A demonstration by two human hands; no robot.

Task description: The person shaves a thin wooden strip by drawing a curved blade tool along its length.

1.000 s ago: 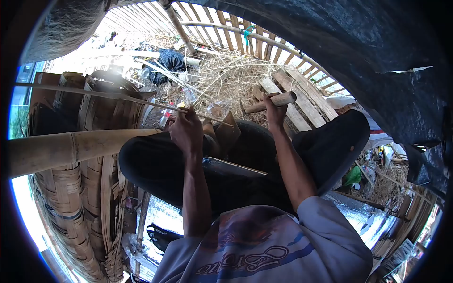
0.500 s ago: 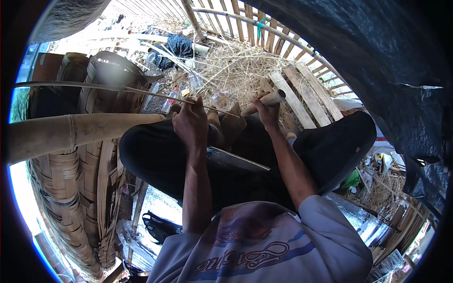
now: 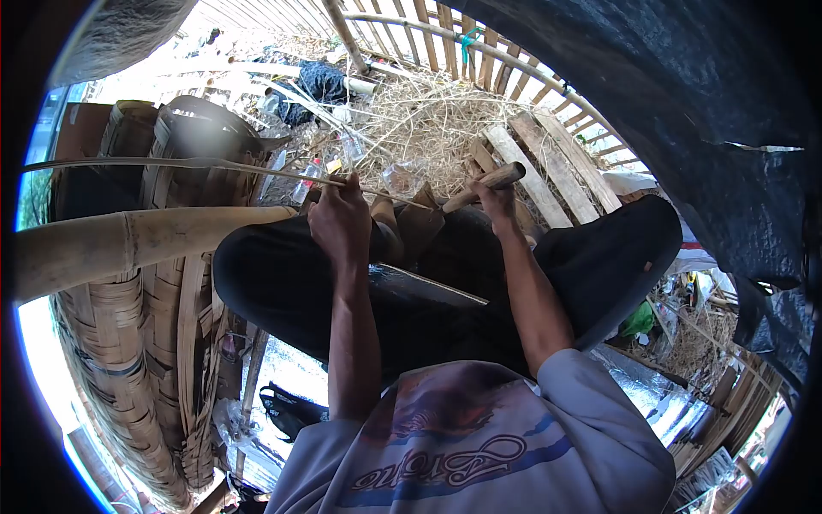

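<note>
My left hand (image 3: 341,224) is closed around a long thin bamboo strip (image 3: 184,162), which runs from the far left past my fingers to a tip between my hands. In my right hand (image 3: 497,204) is the round wooden handle (image 3: 505,176) of a knife, gripped with its butt pointing up and right. The knife's broad brown blade (image 3: 421,226) seems to extend down and left from the handle, in shadow. The strip's tip lies close to the blade; whether they touch I cannot tell. Both hands are above my crossed legs (image 3: 591,274).
A thick bamboo pole (image 3: 128,244) juts in from the left, above woven bamboo rolls (image 3: 111,343). Ahead lie dry straw shavings (image 3: 445,116), wooden planks (image 3: 548,171) and plastic bottles (image 3: 308,182). Dark sheeting (image 3: 685,103) hangs at the right; a slatted bamboo fence (image 3: 488,56) stands behind.
My right hand and the knife handle have shifted slightly right, and the handle tilts more steeply. The left part of the strip sits a little lower. Both grips are kept.
</note>
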